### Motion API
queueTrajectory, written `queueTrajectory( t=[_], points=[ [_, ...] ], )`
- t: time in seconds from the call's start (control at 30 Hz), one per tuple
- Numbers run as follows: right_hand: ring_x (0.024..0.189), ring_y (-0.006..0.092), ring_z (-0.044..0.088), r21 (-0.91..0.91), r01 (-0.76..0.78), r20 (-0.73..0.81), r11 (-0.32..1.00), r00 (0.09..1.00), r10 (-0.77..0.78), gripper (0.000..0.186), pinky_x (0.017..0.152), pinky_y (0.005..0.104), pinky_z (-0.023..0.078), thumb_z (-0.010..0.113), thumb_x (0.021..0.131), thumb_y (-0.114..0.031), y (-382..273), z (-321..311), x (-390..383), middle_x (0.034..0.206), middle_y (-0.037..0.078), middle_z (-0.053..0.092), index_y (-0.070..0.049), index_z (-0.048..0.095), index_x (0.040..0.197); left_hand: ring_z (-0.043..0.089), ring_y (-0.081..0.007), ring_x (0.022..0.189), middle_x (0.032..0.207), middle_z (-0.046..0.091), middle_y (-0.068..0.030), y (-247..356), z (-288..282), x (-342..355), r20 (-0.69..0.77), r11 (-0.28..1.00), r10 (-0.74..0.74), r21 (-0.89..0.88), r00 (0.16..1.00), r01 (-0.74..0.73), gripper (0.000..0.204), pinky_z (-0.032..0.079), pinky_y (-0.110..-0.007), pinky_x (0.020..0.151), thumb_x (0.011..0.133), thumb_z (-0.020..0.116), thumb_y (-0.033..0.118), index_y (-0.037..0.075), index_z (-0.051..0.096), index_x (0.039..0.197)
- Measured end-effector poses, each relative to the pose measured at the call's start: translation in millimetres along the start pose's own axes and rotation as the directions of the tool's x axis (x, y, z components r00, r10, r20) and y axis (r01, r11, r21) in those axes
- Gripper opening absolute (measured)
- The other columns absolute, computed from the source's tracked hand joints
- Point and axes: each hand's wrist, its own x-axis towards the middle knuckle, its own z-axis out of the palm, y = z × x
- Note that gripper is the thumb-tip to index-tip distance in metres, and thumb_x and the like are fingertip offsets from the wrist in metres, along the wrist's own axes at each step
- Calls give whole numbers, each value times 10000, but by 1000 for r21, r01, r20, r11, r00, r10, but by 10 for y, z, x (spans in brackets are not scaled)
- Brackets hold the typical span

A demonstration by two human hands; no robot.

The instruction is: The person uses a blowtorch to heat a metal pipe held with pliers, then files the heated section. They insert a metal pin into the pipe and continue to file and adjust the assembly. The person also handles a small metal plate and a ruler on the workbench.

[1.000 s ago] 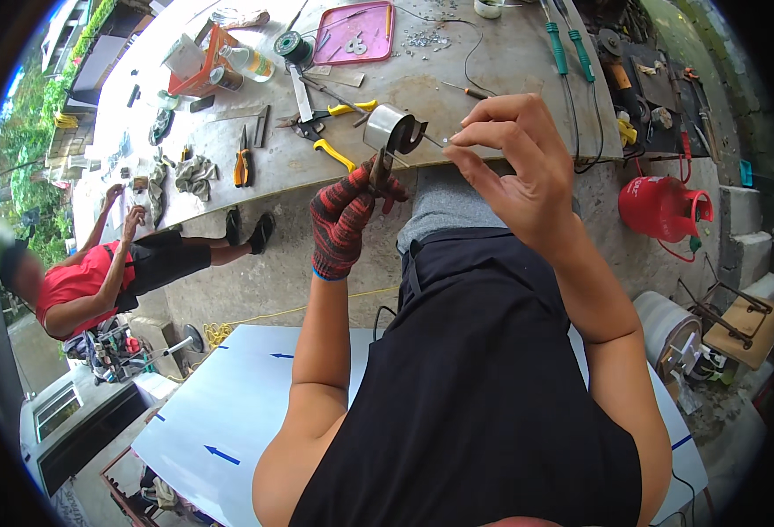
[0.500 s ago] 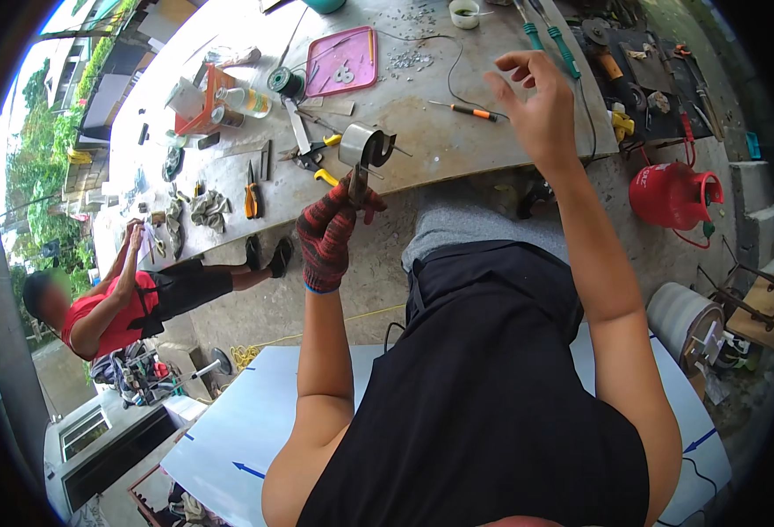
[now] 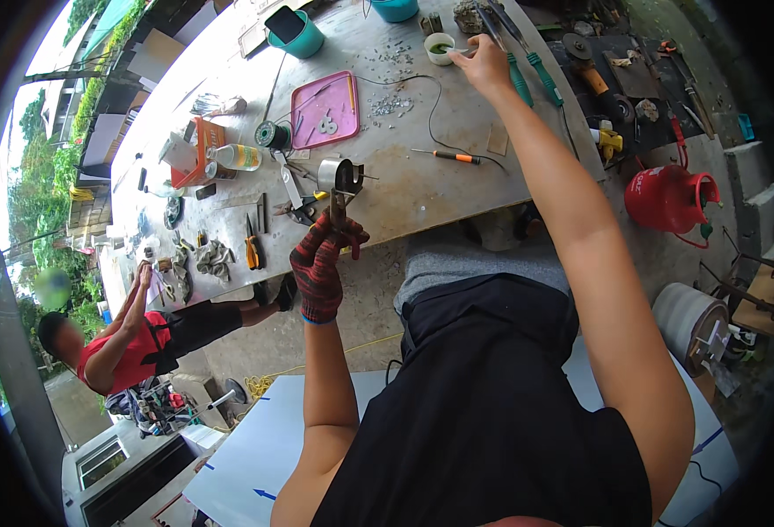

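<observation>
Left hand [image 3: 323,270] closed around pliers [image 3: 339,212]; right hand [image 3: 485,67] pinching white stick [image 3: 457,51].
Frame right: red tank [image 3: 661,200], white lettering. Upper left: labelled bottle [image 3: 239,157].

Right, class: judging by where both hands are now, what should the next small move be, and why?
Probably the right hand should draw the pale stick out of the small white cup: its fingertips are at the stick, which reaches over the cup's rim, while the gloved left hand holds up a tool with the curved metal piece at its end.
</observation>
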Motion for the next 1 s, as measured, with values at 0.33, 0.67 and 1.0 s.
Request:
queueTrajectory(
  t=[0.33, 0.67, 1.0],
  points=[
    [895, 356, 692, -147, 200, -31, 969, 978, -207, 196, 823, 436, 553, 717, 812, -199, -42, 26, 240, 940, 185, 714, -57, 749, 943, 708, -305, 868, 1016, 696, -182, -2, 62, 321, -60, 999, -45, 21, 997, 46, 456, 572, -428, 751, 948, 619, 221, -45, 573, 1315],
    [727, 229, 710, 127, 232, -94, 964, 971, -221, 175, 712, 342, 555, 726, 826, -195, -316, -688, -164, 782, 103, 728, -43, 751, 910, 712, -309, 849, 1032, 699, -189, -62, 32, 424, -71, 998, -56, -13, 996, 55, 425, 572, -407, 712, 969, 592, 218, -22, 580, 1320],
    [630, 39, 615, 663, -61, 186, 746, 979, -85, 140, 602, 182, 493, 712, 879, -88, -1159, -1774, -1422, 716, -1, 676, 30, 743, 947, 714, -327, 829, 1041, 704, -207, -177, -43, 444, -87, 998, 24, -49, 996, -29, 449, 592, -442, 728, 979, 586, 233, -16, 555, 1352]
  ],
)
